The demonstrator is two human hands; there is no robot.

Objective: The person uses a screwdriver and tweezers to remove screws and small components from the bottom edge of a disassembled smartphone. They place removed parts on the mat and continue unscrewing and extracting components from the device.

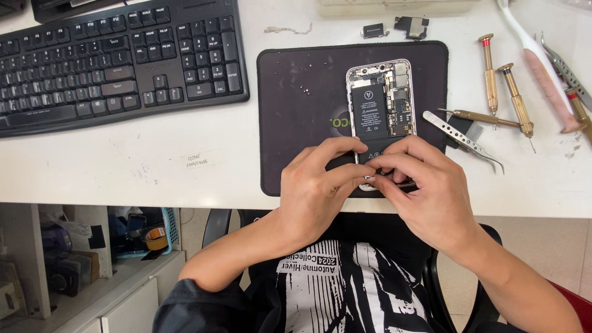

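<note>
- From the head camera: an opened phone (381, 98) lies on a dark mat (296, 123) on the white surface (123, 172), its battery and boards showing.
- The left hand (314, 191) and right hand (431, 197) meet over the phone's near end, fingers (345, 176) pinched narrow; what they grip is hidden.
- Tweezers (462, 139) lie just right of the phone, screwdrivers (512, 98) beyond, a black keyboard (111, 61) to the left.
</note>
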